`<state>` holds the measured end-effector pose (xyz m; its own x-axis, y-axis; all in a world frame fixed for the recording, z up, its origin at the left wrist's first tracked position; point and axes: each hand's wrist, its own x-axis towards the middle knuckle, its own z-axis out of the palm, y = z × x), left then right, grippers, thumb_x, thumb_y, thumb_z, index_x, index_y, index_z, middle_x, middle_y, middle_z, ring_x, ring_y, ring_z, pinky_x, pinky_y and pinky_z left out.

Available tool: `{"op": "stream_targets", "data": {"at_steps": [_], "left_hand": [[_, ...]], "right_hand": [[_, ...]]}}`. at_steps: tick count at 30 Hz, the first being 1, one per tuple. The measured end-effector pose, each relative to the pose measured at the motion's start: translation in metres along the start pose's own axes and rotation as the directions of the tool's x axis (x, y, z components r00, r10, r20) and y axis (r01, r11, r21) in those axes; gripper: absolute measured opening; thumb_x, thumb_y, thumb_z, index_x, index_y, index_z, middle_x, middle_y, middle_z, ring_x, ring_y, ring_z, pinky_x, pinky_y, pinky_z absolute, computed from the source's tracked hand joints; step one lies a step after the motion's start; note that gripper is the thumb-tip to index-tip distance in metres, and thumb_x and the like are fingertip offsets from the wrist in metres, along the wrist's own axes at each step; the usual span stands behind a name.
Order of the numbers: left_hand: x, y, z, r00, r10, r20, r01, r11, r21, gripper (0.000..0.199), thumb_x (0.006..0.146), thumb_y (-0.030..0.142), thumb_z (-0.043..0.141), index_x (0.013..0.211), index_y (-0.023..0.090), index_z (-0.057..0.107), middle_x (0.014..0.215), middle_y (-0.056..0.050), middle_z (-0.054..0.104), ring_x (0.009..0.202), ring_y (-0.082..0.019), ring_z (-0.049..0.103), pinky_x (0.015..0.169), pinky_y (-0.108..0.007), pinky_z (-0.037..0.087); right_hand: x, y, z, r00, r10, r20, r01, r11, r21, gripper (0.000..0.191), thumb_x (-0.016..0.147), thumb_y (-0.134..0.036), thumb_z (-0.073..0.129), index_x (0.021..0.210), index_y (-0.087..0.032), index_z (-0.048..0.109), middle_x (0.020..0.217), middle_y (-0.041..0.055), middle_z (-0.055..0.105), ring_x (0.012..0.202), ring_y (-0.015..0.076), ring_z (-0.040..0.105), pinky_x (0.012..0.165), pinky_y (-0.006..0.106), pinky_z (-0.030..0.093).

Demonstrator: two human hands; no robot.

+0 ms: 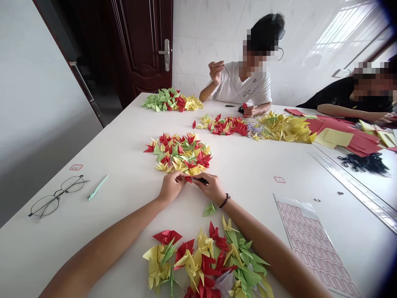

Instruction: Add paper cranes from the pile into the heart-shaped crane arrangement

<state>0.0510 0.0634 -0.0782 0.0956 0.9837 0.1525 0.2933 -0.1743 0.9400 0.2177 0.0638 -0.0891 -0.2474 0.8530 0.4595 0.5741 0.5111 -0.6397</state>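
My left hand [171,187] is closed, its fingertips pinching a small red paper crane [189,179]. Against the crane's other side is my right hand [212,188], closed around a slim black tool [202,181] whose exact kind I cannot make out. Just beyond both hands lies a heap of red, yellow and green folded cranes [181,151]. Nearer to me, between my forearms, is a second pile of cranes [204,260] in the same colours with a pale purple one. A single green crane [209,210] rests beside my right wrist.
Eyeglasses [57,196] and a mint-green clip [97,188] lie at left. On the right are a label sheet [314,244], a long clear ruler [356,188] and black cords [364,162]. Two people sit across the table near more cranes [229,125] and red paper [362,138].
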Motion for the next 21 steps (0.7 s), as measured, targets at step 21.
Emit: {"op": "stream_targets", "data": {"at_steps": [21], "left_hand": [[0.0004, -0.005, 0.0013, 1.0, -0.004, -0.005, 0.004, 0.999, -0.051, 0.024, 0.064, 0.039, 0.063, 0.073, 0.017, 0.064, 0.062, -0.001, 0.06, 0.056, -0.013, 0.051, 0.051, -0.023, 0.039]], "right_hand": [[-0.0004, -0.0016, -0.0003, 0.999, 0.01, -0.031, -0.009, 0.999, 0.031, 0.018, 0.077, -0.034, 0.056, 0.078, -0.018, 0.062, 0.072, 0.0049, 0.067, 0.053, 0.012, 0.055, 0.051, 0.024, 0.045]]}}
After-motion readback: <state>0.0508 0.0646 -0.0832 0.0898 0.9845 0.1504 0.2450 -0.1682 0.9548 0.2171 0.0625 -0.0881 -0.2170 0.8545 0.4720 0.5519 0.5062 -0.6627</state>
